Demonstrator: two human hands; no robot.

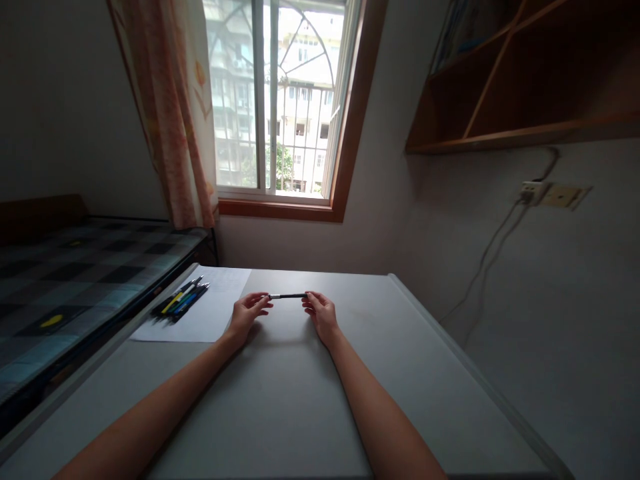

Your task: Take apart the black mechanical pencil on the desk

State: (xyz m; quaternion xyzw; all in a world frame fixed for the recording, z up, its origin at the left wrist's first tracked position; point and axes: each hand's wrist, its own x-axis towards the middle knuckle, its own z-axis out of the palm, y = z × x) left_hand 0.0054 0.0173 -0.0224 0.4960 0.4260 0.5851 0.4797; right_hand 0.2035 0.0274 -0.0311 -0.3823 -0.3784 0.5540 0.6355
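A slim black pen [290, 296] with a silvery band near its left end is held level above the table, stretched between both hands. My left hand [247, 313] pinches its left end between thumb and fingers. At the opposite end, my right hand [321, 316] grips the tip the same way. To the left of my left hand lies a sheet of white paper [215, 320], and on it rests a pile of several pens [181, 299], mostly dark, with yellow and blue ones among them.
The pale table [280, 413] has raised side edges. A bed with a checked cover [115, 253] stands along its left side. Behind are a window [295, 107] and a curtain [170, 120]. A wooden shelf [500, 137] and a socket with cords [533, 192] are on the right wall.
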